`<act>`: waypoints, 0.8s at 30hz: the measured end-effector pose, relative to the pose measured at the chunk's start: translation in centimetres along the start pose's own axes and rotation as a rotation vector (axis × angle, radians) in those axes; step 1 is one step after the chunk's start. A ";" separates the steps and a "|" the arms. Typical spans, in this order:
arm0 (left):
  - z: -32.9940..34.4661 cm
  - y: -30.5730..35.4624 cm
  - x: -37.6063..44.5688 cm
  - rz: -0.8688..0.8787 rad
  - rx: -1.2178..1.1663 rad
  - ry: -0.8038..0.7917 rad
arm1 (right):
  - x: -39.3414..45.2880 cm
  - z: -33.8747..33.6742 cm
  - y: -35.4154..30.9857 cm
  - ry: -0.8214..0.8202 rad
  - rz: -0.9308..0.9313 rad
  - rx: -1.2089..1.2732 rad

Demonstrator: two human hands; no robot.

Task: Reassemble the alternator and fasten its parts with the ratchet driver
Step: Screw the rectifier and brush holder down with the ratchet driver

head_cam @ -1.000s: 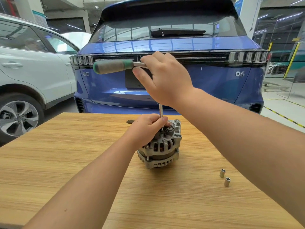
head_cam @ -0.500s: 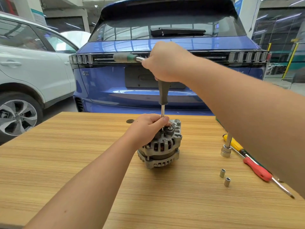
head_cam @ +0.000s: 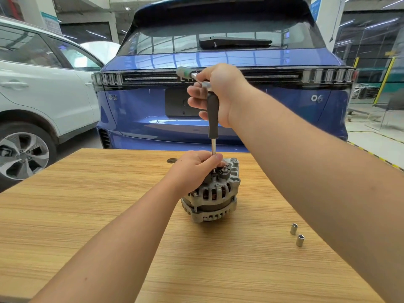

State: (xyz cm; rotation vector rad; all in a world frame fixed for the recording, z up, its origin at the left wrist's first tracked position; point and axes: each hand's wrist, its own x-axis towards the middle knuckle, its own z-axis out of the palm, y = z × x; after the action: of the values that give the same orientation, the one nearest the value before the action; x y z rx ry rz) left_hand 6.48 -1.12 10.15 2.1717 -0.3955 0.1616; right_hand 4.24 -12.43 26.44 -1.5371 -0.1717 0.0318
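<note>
Since the earlier frames, the ratchet driver's green-tipped handle (head_cam: 185, 72) has swung from pointing far left to pointing away from the camera, and the right forearm is now covering the screwdrivers that were showing on the right of the tabletop half a second ago.

Head view, looking forward and down: a person is working at a light wood-grain tabletop (head_cam: 87, 215). The alternator (head_cam: 213, 194), a grey ribbed metal casing with slots showing copper inside, is standing upright near the middle of the tabletop, slightly toward its far edge.

The left hand (head_cam: 194, 169) is resting on top of the alternator, its fingers curling around the lower end of the thin steel shaft, with the thumb (head_cam: 215, 159) pressing against it, steadying it where it is meeting the top of the casing.

The right hand (head_cam: 218, 92) is raised well above the alternator, gripping the ratchet driver (head_cam: 213, 114) at its head. Its fingers are wrapping tightly around the top of the dark vertical grip, which is running straight down into the steel shaft. The tool's side handle is sticking out to the upper left of the fist.

Two small silver sockets (head_cam: 297, 234) are standing upright near each other on the right side of the tabletop, well apart from the alternator.

Beyond the far edge, a blue car (head_cam: 284, 110) is sitting with its rear facing the camera, and a white car (head_cam: 43, 95) is sitting to the left.
</note>
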 end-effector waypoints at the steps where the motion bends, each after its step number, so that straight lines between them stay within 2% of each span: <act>1: 0.0 0.0 0.0 0.000 0.003 0.001 | 0.0 0.0 0.1 0.009 0.013 0.044; 7: 0.0 0.0 0.1 0.002 0.003 -0.002 | 0.5 -0.7 1.0 0.020 0.034 0.375; 10: 0.0 0.2 0.0 -0.002 0.014 0.009 | 0.5 -0.3 2.2 0.048 -0.104 0.595; 12: 0.0 0.3 -0.1 -0.005 0.020 0.018 | 0.5 0.1 3.0 0.132 -0.277 0.593; 14: 0.0 0.4 -0.1 -0.004 0.013 0.019 | 0.8 0.3 3.8 0.249 -0.488 0.359; 18: -0.1 0.3 -0.2 0.024 0.004 0.012 | 1.1 -0.2 5.4 0.410 -0.991 -0.503; 20: -0.1 0.3 -0.3 0.022 0.001 0.010 | 1.3 -0.7 5.5 0.438 -1.065 -0.762; 24: 0.0 0.3 -0.2 0.023 0.002 0.014 | 1.6 -1.7 5.0 0.409 -1.006 -0.968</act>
State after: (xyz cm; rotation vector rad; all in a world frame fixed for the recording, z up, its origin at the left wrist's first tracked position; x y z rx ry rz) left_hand 6.19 -1.23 10.36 2.1677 -0.4129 0.1905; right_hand 6.44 -13.76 21.54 -2.1862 -0.6803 -1.3141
